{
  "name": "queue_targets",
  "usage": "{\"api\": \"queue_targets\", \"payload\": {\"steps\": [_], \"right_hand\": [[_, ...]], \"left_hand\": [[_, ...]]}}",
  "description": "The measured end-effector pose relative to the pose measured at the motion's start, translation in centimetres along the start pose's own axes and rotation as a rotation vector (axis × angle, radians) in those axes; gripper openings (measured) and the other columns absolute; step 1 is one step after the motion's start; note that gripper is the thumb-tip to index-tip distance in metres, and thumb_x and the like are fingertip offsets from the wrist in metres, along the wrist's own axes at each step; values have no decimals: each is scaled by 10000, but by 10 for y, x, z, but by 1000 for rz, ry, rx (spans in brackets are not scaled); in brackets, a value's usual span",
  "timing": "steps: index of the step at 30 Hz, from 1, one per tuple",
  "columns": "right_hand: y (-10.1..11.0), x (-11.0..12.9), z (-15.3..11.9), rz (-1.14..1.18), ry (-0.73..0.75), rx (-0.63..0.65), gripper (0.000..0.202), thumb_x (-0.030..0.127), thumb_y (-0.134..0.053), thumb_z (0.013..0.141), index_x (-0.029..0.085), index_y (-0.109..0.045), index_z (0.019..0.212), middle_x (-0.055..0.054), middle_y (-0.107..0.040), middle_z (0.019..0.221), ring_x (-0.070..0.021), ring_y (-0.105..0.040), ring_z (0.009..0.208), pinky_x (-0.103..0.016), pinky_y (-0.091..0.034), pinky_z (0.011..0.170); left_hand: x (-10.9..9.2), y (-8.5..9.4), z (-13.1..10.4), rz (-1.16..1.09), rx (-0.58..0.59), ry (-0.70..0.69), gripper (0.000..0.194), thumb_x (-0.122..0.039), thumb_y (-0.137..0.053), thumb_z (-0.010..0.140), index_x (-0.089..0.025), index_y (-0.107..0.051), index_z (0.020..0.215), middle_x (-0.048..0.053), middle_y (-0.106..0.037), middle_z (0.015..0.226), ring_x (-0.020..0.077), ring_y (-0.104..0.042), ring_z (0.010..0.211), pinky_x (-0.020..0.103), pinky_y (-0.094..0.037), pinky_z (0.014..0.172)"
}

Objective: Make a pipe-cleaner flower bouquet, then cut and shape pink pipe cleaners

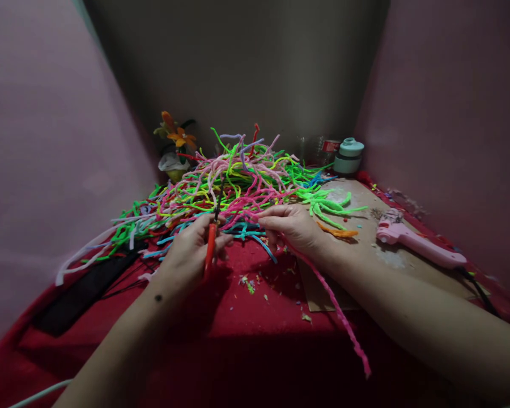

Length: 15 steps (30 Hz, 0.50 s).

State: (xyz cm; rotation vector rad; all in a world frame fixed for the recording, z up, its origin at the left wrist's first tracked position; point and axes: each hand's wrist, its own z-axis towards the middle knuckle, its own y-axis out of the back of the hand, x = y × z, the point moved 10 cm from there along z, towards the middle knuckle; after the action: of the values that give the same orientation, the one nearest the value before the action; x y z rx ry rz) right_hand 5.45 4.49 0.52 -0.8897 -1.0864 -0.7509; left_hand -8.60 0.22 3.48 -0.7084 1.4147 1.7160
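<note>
Think of the view as a clock face. At eight o'clock, a pale cord (40, 394) is cut off by the edge. Closer in at eight, the left hand (182, 252) is curled around a red-handled tool (211, 249). Its dark tip gets lost against the pile of fuzzy stems (238, 175), so it may be scissors. At four, the right hand (295, 226) pinches a pink stem (340, 311); the hand hides part of it, and the loose end hangs toward five. Both arms run out of view.

A red cloth (263, 320) covers the table. A pink wall (46, 141) stands at nine, orange flowers (181, 137) at ten and a dark wall (238, 68) at twelve, behind the pile. Tiny scraps (249, 285) lie at six. At two sits a lidded cup (348, 163). At three, a pink glue gun (425, 242) rests on brown cardboard (357, 195).
</note>
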Motion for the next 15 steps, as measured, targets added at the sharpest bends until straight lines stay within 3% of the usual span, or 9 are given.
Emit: {"api": "queue_targets", "payload": {"steps": [2,6,11,15], "right_hand": [[-2,1,-2,-64,12,5,144,271,-641,696,128,-623,707,52,-516,371,-58,-425,297,-165,-299,322],[-6,4,-5,-156,17,24,140,261,-644,697,132,-604,660,57,-513,389,-51,-425,320,-164,-319,342],[-8,4,-5,-165,13,36,77,205,-628,694,138,-608,663,62,-503,381,-50,-419,319,-158,-297,335],[-13,-1,-4,-64,-39,91,68,194,-620,691,126,-625,681,46,-523,396,-66,-456,324,-168,-311,338]], "left_hand": [[2,-9,3,-240,13,107,336,-326,-692,666,-175,-505,900,-39,-557,600,92,-503,441,192,-364,398],[-10,-19,8,-494,-46,108,401,-243,-771,576,-168,-517,878,-56,-556,608,51,-462,420,158,-345,384],[-12,-25,10,-625,-80,107,357,-178,-778,553,-154,-521,799,-63,-544,575,42,-466,417,149,-356,398],[-8,-24,11,-692,-92,103,383,-139,-758,565,-157,-538,877,-58,-559,604,54,-495,447,158,-381,422]]}}
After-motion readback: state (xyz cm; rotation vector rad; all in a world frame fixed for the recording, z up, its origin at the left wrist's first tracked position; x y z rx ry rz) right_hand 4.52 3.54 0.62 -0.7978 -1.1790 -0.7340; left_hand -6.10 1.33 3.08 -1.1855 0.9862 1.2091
